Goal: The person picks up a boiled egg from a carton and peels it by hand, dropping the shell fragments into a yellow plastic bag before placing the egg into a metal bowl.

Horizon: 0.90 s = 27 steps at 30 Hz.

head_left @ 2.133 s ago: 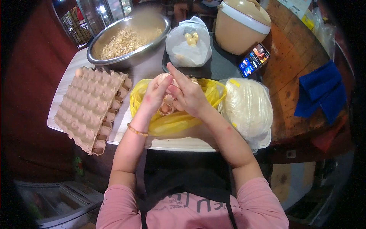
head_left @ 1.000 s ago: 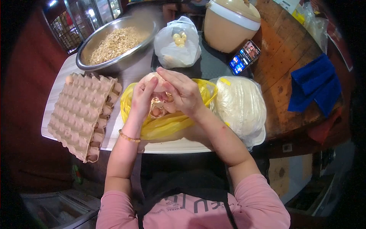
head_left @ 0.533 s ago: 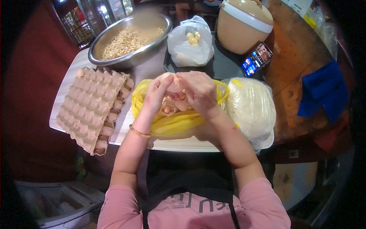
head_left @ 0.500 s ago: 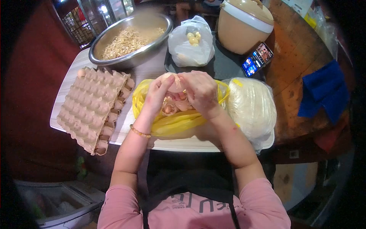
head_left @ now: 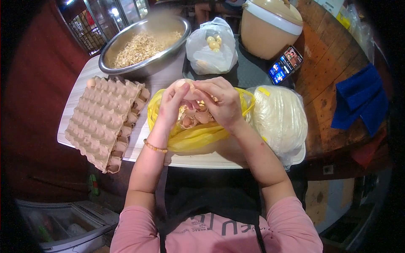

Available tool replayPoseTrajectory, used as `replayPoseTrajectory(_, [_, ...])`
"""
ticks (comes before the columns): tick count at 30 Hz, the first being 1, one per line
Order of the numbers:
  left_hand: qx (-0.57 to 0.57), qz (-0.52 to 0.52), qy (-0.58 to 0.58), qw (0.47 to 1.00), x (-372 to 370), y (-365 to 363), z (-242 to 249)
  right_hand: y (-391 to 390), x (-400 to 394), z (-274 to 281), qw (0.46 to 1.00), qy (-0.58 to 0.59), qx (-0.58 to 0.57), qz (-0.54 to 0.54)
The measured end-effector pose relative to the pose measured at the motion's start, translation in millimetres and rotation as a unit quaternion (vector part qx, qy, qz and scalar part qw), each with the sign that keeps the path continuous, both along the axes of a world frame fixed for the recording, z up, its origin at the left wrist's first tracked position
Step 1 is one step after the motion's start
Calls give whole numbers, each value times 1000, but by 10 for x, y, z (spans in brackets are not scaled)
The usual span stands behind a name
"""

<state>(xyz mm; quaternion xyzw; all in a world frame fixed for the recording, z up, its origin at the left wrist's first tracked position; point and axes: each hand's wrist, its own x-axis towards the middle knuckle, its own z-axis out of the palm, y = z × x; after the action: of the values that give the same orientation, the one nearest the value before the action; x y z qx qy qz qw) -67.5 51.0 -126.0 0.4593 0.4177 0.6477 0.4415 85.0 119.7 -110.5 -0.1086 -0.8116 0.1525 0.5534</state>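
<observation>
Your left hand [head_left: 171, 100] has its fingers curled around a pale egg [head_left: 184, 82], thumb pressed along its near side, holding it just above the yellow bag [head_left: 192, 142]. Your right hand [head_left: 220, 100] meets the egg's right side, thumb and fingertips drawn close together; whether they pinch a flake of shell, you cannot tell. A couple of seconds ago that hand was cupped flat with fingers stretched upward; now they are bent into a fine grip, which looks suited to picking at the surface rather than steadying the egg. Below, broken shells [head_left: 189, 121] lie inside the bag. Farther out, smooth yellowish eggs [head_left: 214, 45] sit on the white plastic bag [head_left: 209, 62] beyond your hands, and the stacked egg trays [head_left: 101, 116] at your left bear one egg at the far corner, both as before.
</observation>
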Motion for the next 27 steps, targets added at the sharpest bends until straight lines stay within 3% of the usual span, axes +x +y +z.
replayPoseTrajectory(5, [11, -8, -6, 1000, -18, 44, -84, -6, 12, -13, 999, -25, 7, -25])
replayPoseTrajectory(13, [9, -7, -1, 1000, 26, 31, -58, -25, -10, -10, 988, -56, 115, -86])
replayPoseTrajectory(27, [17, -24, -8, 1000, 16, 9, -22, 19, 12, 33, 991, -12, 67, -112])
